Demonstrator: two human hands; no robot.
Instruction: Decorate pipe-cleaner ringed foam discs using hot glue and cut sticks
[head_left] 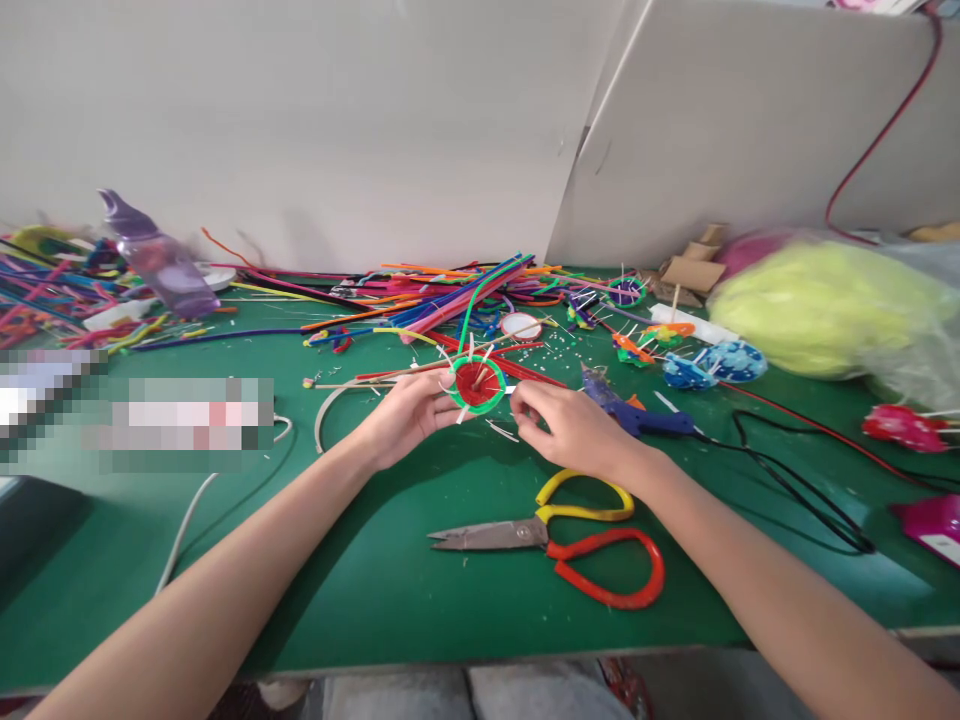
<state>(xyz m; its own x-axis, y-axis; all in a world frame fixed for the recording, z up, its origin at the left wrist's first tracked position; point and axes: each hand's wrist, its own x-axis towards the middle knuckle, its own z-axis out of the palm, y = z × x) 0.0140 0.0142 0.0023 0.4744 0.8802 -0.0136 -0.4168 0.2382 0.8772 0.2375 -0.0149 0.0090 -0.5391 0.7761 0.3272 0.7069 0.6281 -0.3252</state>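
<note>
My left hand (412,412) grips a small round piece made of pipe cleaners (480,384), red in the middle with a green rim. White strips stick out around its edge, and a green pipe cleaner (466,318) rises from it. At its right side my right hand (559,420) is closed in a pinch on a white strip (511,390) at the rim. Below the hands lie scissors (525,533) with one yellow and one red handle. A blue glue gun (652,418) rests just beyond my right hand.
Bundles of coloured pipe cleaners (450,300) lie along the wall. A purple bottle (165,262) leans at the left. Blue decorated pieces (716,362) and a bag of yellow material (817,300) are at the right. A black cable (802,500) loops across the green table (360,600).
</note>
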